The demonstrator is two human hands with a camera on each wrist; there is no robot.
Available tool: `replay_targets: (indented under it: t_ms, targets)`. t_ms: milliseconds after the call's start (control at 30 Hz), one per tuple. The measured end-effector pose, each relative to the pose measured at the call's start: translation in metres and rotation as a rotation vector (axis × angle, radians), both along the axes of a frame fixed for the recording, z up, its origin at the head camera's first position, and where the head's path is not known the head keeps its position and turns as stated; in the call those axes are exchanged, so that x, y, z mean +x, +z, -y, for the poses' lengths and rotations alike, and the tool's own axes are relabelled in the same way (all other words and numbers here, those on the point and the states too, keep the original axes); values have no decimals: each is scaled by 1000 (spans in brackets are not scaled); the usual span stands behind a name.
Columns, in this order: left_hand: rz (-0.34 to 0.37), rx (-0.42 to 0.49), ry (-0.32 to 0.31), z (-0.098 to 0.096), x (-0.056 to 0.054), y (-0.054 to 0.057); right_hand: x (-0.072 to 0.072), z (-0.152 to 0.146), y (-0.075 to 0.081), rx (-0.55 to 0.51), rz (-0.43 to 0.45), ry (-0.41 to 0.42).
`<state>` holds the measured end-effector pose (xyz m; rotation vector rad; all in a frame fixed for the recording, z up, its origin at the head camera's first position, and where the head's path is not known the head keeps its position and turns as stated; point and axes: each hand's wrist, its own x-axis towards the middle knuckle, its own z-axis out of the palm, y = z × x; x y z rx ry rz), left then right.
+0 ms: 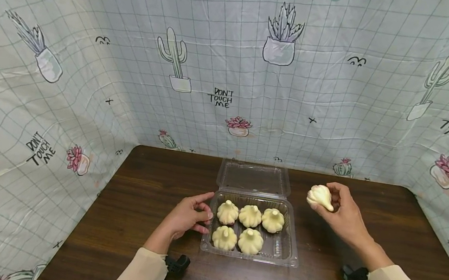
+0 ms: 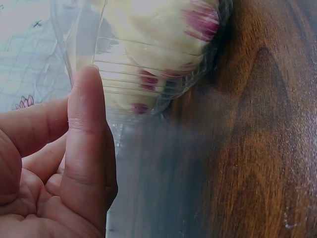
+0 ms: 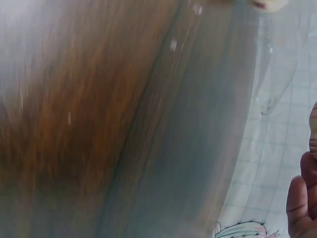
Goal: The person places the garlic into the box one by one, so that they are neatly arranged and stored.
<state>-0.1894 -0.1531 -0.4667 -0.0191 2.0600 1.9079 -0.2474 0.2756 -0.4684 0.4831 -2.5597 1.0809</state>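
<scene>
A clear plastic clamshell box lies on the table with its lid folded back. Inside it, pale garlic bulbs sit in two rows, three at the back and two at the front; the front right spot of the tray is bare. My left hand rests against the box's left side, a straight digit touching the clear wall in the left wrist view. To the right of the box, my right hand holds another garlic bulb above the table. That bulb is mostly outside the right wrist view.
The dark wooden table meets a cloth printed with cacti at its back and sides. Black wrist cameras are strapped to both wrists.
</scene>
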Motion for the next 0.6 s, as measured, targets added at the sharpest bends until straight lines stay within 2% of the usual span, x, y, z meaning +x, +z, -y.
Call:
replay_targets:
  t_ms: [133,400,600]
  targets:
    - [-3,3,-3,0,1,0,5,4,0,-30,32,9]
    - [-1,1,-2,0,1,0,15,10,1,-63,27,30]
    - [1,-5,0,-1,1,1,25,16,7,-97,91,19]
